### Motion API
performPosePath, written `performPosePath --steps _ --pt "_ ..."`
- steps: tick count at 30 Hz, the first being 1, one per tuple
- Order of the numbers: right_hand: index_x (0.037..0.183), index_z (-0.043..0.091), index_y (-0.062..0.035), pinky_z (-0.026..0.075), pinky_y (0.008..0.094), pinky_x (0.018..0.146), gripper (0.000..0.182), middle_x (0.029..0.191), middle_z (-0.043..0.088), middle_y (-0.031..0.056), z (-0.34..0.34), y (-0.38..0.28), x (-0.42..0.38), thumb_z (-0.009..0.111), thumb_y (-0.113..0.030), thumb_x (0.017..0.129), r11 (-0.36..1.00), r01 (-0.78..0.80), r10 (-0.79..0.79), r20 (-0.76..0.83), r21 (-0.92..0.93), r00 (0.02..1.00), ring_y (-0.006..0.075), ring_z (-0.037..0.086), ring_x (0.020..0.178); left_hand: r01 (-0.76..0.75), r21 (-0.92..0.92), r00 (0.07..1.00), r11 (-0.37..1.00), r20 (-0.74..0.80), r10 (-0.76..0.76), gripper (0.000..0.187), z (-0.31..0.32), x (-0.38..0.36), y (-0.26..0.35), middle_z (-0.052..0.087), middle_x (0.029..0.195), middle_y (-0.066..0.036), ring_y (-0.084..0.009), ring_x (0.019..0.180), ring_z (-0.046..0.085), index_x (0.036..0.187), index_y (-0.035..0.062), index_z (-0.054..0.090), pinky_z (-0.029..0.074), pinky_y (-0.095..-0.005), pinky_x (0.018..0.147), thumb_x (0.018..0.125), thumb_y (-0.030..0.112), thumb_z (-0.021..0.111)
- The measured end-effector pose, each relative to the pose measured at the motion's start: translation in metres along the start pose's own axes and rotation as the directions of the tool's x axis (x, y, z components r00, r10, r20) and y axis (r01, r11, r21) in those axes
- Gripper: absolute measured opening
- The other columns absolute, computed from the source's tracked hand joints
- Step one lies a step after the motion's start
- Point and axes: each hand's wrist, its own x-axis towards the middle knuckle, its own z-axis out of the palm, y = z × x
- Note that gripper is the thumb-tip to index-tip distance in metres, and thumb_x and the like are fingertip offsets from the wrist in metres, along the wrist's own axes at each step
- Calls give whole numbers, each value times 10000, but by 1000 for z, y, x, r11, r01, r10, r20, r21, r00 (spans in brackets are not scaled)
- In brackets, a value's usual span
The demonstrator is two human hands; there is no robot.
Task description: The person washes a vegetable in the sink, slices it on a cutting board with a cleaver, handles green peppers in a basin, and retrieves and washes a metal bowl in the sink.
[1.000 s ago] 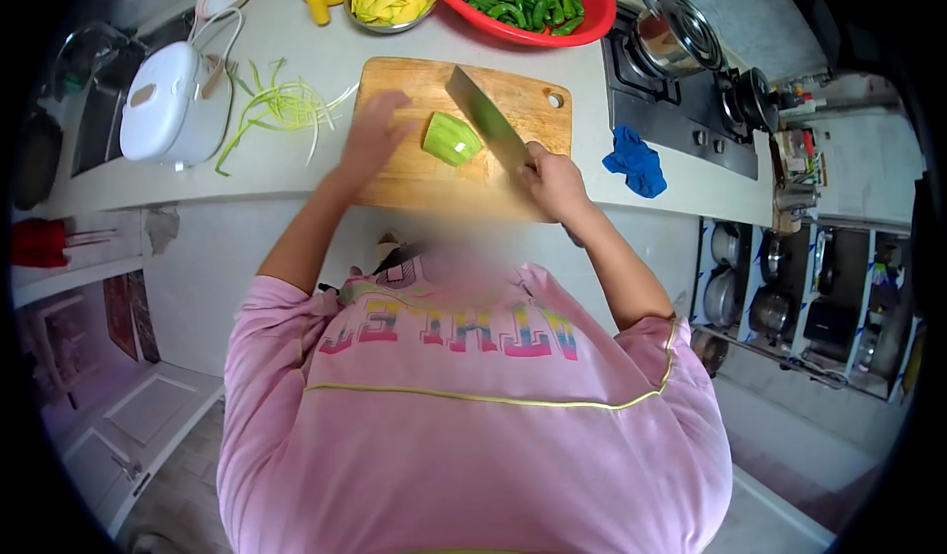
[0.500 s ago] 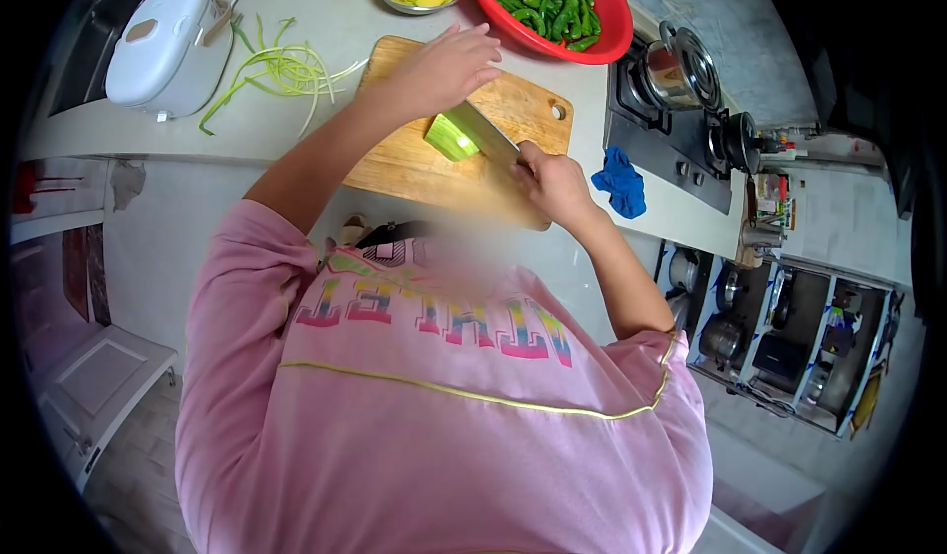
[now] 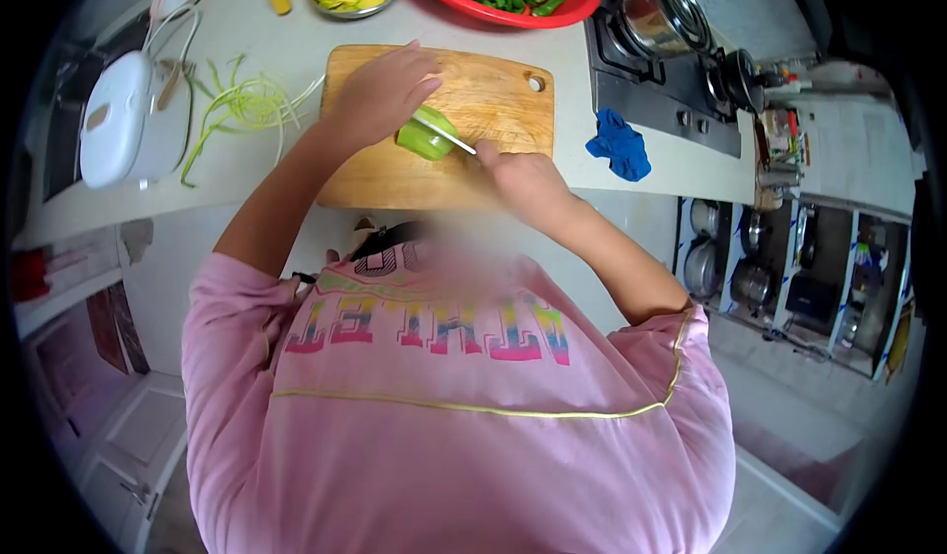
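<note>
Knife (image 3: 449, 137), gripped by right hand (image 3: 523, 181): had turned edge-on across the green vegetable (image 3: 420, 144), apparently in cutting position. Left hand (image 3: 385, 90): fingers were outstretched, contact unclear.

Kitchen — stovetop (image 3: 641, 92), steel pot (image 3: 647, 23)

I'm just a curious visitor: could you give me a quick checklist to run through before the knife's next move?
1. Knife held: ok, the right hand grips its handle.
2. Green vegetable piece on the cutting board: ok.
3. Blade placed over the piece: ok, it runs across it, seen nearly edge-on.
4. Left hand clear of the blade: cannot tell; it is close to the far end, and any contact is hidden.
5. Board steady: cannot tell; its underside is hidden.
6. Blue cloth off the board: ok, it lies to the right.
</note>
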Motion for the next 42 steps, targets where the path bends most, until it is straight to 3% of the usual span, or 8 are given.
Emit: performPosePath --steps 4,10,17,25,32,35,37,42 --pt "1003 443 17 501 410 507 234 609 596 160 -6 -8 -2 490 -61 788 1000 7 -8 64 14 998 328 625 579 31 35 1000 999 6 -31 262 3 -7 0 603 1076 -65 -259 1102 528 1031 93 600 436 -369 895 927 291 463" --pt "991 450 22 507 414 514 220 624 599 171 -7 -2 -2 489 -37 783 997 5 -12 99 76 995 332 630 588 213 86 944 973 238 -228 289 -9 2 16 640 978 -52 -257 889 608 1036 137 604 473 -389 734 946 328 406" --pt "1055 449 -6 481 482 632 231 733 614 229 -17 11 9 436 -71 834 975 -95 51 216 203 975 408 612 700 179 70 948 981 254 -191 341 -4 15 6 649 823 -73 -276 823 612 1039 153 602 465 -398 688 951 378 361" --pt "1037 454 12 469 491 621 236 688 599 241 -28 15 28 468 -48 809 973 -135 77 293 185 953 413 606 693 237 57 914 970 324 -243 319 2 23 -9 625 787 -109 -328 752 585 932 119 570 428 -444 649 950 347 347" --pt "1023 445 9 479 485 608 225 688 604 238 -21 8 37 488 -102 832 984 -138 99 298 114 949 417 611 682 165 0 971 986 177 -162 256 8 13 -20 601 798 -110 -335 755 576 935 111 555 443 -444 646 939 288 371" --pt "1080 410 39 507 447 615 387 732 625 218 -16 6 33 585 -46 745 986 -148 114 353 73 929 377 634 708 113 20 979 993 166 -115 216 13 8 -20 580 820 -103 -331 769 570 911 100 545 450 -439 646 927 253 393" --pt "1054 413 34 508 446 577 305 698 624 203 13 8 26 510 -34 773 990 -123 96 308 67 946 375 634 659 117 107 955 987 260 -142 199 19 0 -23 568 834 -96 -324 781 567 884 93 535 452 -435 647 920 239 404" --pt "1057 420 5 517 422 552 277 689 632 176 35 -6 21 473 -30 787 996 -93 91 227 0 970 333 641 626 96 25 980 995 172 -99 131 13 -19 -17 565 845 -117 -328 789 564 887 80 534 432 -437 671 887 191 464"
